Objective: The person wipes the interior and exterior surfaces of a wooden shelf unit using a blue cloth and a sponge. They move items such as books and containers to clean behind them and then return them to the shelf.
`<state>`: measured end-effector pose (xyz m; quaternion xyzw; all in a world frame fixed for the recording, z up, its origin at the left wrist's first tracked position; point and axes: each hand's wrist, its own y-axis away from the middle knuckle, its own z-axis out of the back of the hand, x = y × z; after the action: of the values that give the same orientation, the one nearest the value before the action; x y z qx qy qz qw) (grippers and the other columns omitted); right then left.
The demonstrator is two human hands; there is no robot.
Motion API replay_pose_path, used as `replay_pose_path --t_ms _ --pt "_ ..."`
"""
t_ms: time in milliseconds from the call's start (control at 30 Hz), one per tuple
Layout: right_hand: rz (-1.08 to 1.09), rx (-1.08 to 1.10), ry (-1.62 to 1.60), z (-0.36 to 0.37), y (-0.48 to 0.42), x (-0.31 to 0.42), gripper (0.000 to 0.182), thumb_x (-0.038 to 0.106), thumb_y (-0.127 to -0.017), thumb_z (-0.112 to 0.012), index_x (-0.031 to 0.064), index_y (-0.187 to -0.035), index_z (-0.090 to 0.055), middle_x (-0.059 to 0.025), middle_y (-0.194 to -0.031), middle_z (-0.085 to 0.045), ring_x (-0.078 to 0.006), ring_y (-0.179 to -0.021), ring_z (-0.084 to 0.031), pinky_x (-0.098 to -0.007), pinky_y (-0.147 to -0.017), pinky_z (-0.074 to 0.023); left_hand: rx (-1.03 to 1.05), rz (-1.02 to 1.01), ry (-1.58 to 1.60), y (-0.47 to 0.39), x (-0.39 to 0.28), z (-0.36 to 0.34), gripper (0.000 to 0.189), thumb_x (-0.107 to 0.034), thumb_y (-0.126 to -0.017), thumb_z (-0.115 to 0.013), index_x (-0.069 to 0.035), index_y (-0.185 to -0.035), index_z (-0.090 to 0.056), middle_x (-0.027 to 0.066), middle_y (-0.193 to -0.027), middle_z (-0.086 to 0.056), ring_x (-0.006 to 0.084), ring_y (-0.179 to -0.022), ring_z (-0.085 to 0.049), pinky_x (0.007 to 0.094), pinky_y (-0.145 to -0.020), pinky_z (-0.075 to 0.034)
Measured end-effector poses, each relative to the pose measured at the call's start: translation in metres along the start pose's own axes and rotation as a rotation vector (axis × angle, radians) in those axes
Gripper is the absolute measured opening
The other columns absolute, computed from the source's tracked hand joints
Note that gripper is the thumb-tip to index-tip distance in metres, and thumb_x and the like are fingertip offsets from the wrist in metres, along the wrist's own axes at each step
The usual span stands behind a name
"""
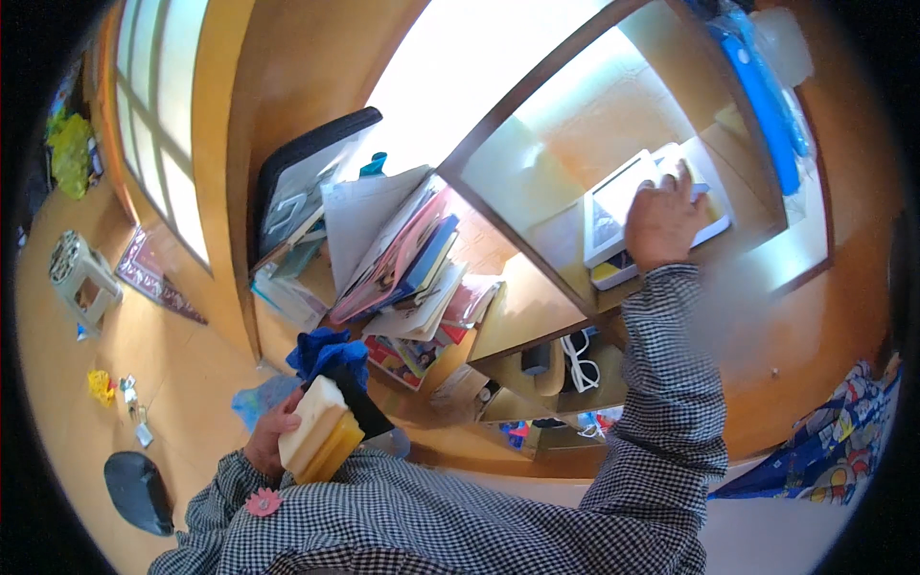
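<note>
My left hand [269, 435], low on the left, is closed around a cream and yellow block [320, 424], possibly a sponge. A blue cloth [329, 357] and a dark flat piece [357, 402] lie against the block; whether the hand grips them too is unclear. At the upper right, my right hand [663, 219] reaches onto a shelf and rests on a white framed flat item [619, 208]. Its fingers touch a second white item [708, 187] beside it. The palm side is hidden, so whether it grips anything cannot be told.
Books and folders [402, 266] lean on the left shelf beside a black-edged clear case [309, 180]. White-framed glasses [578, 363] sit in a lower compartment. A blue folder [762, 108] stands at upper right. On the floor are a black stool seat [138, 493] and a grey plastic stool [85, 280].
</note>
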<state>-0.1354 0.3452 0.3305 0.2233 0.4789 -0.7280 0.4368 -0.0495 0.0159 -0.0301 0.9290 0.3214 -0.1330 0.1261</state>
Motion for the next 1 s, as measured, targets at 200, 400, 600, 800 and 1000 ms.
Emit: replay_pose_path --t_ms 200,400,600,800,1000 --pt "0.132 -0.212 -0.04 -0.009 0.005 -0.003 0.025 0.017 -0.087 -0.051 0.0049 -0.103 -0.066 -0.011 -0.118 -0.061 -0.0256 -0.13 -0.036 -0.0559 -0.103 -0.0242 -0.023 -0.023 0.032 0.008 -0.003 -0.002 0.074 -0.022 -0.07 -0.07 -0.003 -0.133 -0.036 0.0149 -0.123 -0.052 0.0284 -0.11 -0.055 0.0386 -0.095 -0.045" --pt "0.163 -0.248 -0.14 -0.001 0.01 -0.003 0.029 0.03 -0.087 -0.055 0.0093 -0.105 -0.066 -0.0058 -0.11 -0.065 -0.025 -0.122 -0.046 -0.0553 -0.102 -0.026 -0.127 -0.038 -0.094 0.01 -0.005 -0.019 0.071 -0.03 -0.068 -0.068 -0.004 -0.129 -0.041 0.015 -0.115 -0.056 0.0283 -0.103 -0.058 0.0394 -0.09 -0.048" --pt "0.203 -0.47 -0.44 -0.012 0.007 -0.003 0.023 0.024 -0.081 -0.062 0.0042 -0.092 -0.067 -0.012 -0.101 -0.065 -0.0291 -0.118 -0.048 -0.0523 -0.104 -0.0245 -0.16 -0.1 -0.096 0.009 -0.007 -0.029 0.071 -0.028 -0.068 -0.069 -0.001 -0.128 -0.041 0.0159 -0.118 -0.055 0.0305 -0.104 -0.058 0.0416 -0.094 -0.047" --pt "0.206 -0.595 -0.554 -0.006 0.01 -0.02 0.02 0.02 -0.079 -0.063 0.0028 -0.089 -0.066 -0.014 -0.097 -0.065 -0.0299 -0.114 -0.051 -0.0513 -0.101 -0.0282 -0.082 -0.088 -0.123 -0.002 -0.015 -0.044 0.069 -0.028 -0.07 -0.068 -0.001 -0.128 -0.041 0.0165 -0.117 -0.056 0.0306 -0.104 -0.058 0.0418 -0.094 -0.047" --pt "0.357 -0.766 -1.003 0.024 0.029 -0.003 0.022 0.008 -0.075 -0.066 -0.0004 -0.096 -0.064 -0.0126 -0.1 -0.064 -0.0287 -0.107 -0.054 -0.0386 -0.092 -0.0422 -0.042 -0.132 -0.123 0.017 -0.006 -0.031 0.065 -0.03 -0.073 -0.066 0.0 -0.126 -0.043 0.0157 -0.115 -0.057 0.0281 -0.102 -0.06 0.0384 -0.09 -0.049"
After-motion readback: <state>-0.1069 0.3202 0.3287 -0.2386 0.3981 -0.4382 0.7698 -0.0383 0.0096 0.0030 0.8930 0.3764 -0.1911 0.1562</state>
